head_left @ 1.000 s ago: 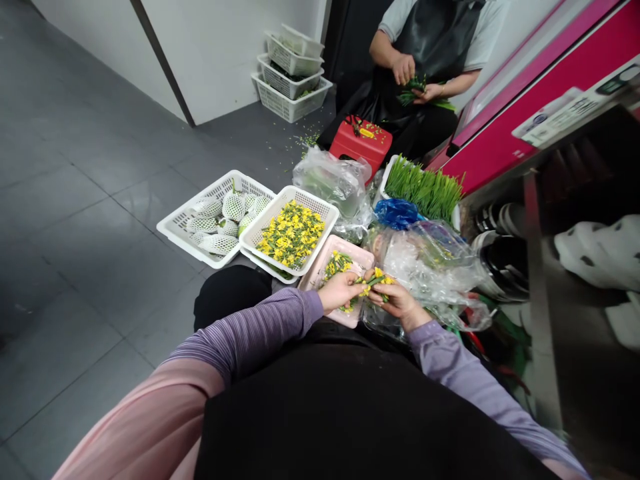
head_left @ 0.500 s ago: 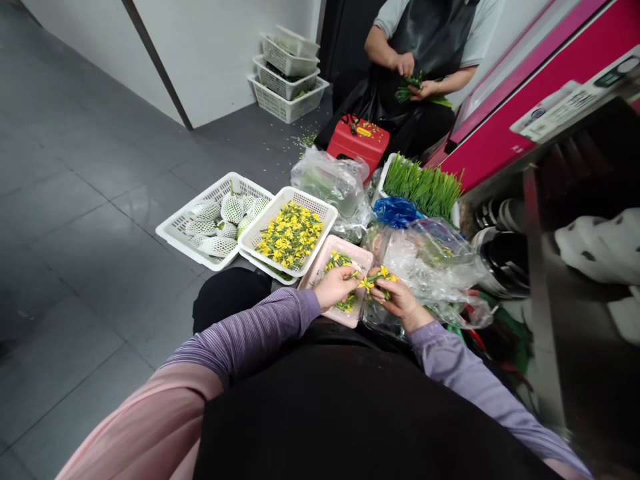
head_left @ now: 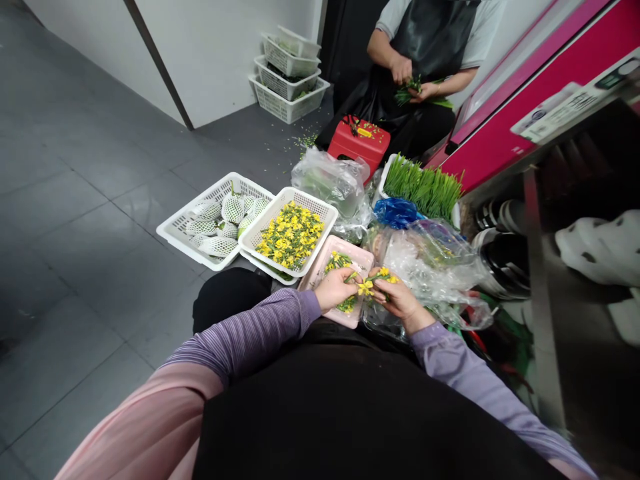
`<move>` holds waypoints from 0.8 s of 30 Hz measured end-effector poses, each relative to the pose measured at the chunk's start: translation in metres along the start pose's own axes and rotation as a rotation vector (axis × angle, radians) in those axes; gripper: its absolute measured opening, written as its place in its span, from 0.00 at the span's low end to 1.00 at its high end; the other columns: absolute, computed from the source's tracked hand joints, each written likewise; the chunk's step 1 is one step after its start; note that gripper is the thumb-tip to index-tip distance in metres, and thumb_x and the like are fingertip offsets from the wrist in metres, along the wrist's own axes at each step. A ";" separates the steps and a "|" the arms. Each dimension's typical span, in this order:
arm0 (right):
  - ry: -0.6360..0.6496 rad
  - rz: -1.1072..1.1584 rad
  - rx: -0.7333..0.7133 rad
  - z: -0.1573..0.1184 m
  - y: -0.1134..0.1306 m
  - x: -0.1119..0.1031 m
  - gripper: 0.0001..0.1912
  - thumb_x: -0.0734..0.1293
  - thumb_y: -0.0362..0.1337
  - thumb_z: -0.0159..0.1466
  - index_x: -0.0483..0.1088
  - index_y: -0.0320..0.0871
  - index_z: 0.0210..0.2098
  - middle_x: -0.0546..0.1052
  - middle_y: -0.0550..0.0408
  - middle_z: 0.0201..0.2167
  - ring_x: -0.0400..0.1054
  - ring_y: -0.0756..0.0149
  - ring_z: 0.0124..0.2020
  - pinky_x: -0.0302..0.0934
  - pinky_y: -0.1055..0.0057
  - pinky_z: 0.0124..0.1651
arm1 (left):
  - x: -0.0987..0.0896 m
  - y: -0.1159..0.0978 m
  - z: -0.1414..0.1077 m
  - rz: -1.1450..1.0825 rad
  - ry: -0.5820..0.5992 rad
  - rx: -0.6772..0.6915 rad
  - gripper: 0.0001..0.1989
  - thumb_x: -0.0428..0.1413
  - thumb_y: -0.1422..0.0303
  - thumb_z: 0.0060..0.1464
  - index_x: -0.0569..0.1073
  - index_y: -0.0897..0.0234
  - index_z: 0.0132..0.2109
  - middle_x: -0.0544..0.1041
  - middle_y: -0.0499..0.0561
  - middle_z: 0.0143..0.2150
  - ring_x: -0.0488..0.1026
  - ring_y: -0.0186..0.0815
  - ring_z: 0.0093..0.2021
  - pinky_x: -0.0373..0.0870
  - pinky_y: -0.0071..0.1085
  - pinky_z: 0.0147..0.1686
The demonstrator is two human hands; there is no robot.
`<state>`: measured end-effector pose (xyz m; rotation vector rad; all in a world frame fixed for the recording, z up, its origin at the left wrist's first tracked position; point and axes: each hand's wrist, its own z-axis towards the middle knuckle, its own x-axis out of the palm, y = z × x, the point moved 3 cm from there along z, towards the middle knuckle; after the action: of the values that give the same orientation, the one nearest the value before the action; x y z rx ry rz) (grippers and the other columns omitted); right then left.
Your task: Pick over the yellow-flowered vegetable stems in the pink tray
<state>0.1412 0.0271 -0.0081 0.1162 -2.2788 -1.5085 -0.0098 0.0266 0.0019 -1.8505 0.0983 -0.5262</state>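
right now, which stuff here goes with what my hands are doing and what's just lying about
Apparently in use:
yellow-flowered sprigs, held by your left hand and right hand
pink tray of similar sprigs
probably the white basket of yellow flowers

Apparently lying about:
net-wrapped vegetables
blue bag
stacked baskets

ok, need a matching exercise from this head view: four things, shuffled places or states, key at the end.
Things
1. right hand
2. pink tray
3. green stalks
4. stacked baskets

Places or states
A. by the pale wall
B. packed in a white container
C. holding yellow-flowered stems
D. partly covered by the left hand

Pairs: 1-C, 2-D, 3-B, 4-A
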 end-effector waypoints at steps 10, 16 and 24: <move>-0.071 -0.132 -0.108 -0.004 0.017 0.014 0.12 0.67 0.38 0.52 0.64 0.41 0.33 0.57 0.65 0.17 0.44 0.80 0.15 0.36 0.76 0.18 | -0.001 0.004 -0.003 -0.096 0.071 -0.132 0.17 0.58 0.60 0.41 0.66 0.68 0.34 0.55 0.39 0.17 0.48 0.19 0.13 0.42 0.21 0.13; -0.083 -0.111 -0.119 -0.008 0.016 0.015 0.13 0.67 0.40 0.53 0.63 0.41 0.35 0.54 0.65 0.16 0.45 0.78 0.15 0.35 0.75 0.19 | -0.001 0.004 -0.001 -0.204 0.087 -0.155 0.14 0.58 0.63 0.42 0.63 0.66 0.31 0.52 0.37 0.15 0.47 0.19 0.13 0.42 0.20 0.13; -0.089 -0.155 -0.140 -0.009 0.010 0.011 0.13 0.67 0.39 0.53 0.64 0.42 0.37 0.55 0.65 0.15 0.45 0.77 0.15 0.36 0.75 0.20 | 0.001 0.002 -0.004 -0.347 0.129 -0.208 0.14 0.59 0.66 0.40 0.62 0.65 0.31 0.50 0.36 0.16 0.43 0.18 0.13 0.39 0.20 0.14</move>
<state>0.1364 0.0206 0.0074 0.1930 -2.2689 -1.7799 -0.0105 0.0221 0.0012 -2.0481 -0.0877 -0.9053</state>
